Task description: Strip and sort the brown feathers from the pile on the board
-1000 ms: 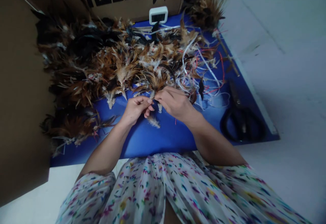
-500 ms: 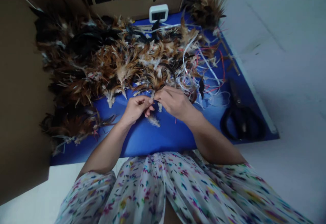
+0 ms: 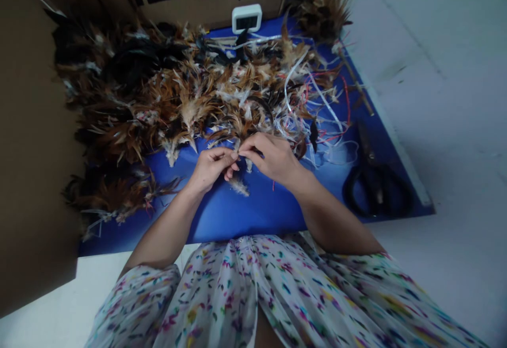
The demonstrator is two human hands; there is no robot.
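Observation:
Over the blue tabletop (image 3: 241, 216), my left hand (image 3: 214, 167) is closed in a pinch, apparently on the pale base of a feather (image 3: 237, 145); much of it is hidden behind my fingers. Touching close by, my right hand (image 3: 273, 159) pinches thumb against index finger at the same spot, and what lies between those tips is too small to name. Just below my left fingers shows a small fluffy grey feather (image 3: 239, 186); I cannot tell if it is held or lying. Directly beyond both hands spreads a heap of brown and black feathers (image 3: 194, 100).
Black-handled scissors (image 3: 376, 189) lie at right. White and red strings (image 3: 332, 110) tangle near the heap's right end. A white digital display (image 3: 246, 19) stands before a cardboard box (image 3: 209, 5). More cardboard (image 3: 35, 142) walls the left side. A feather bunch (image 3: 119, 192) lies at left.
My right hand's fingers have shifted slightly and arched, with a gap now showing between thumb and index finger behind their tips. My left hand stays in nearly the same place.

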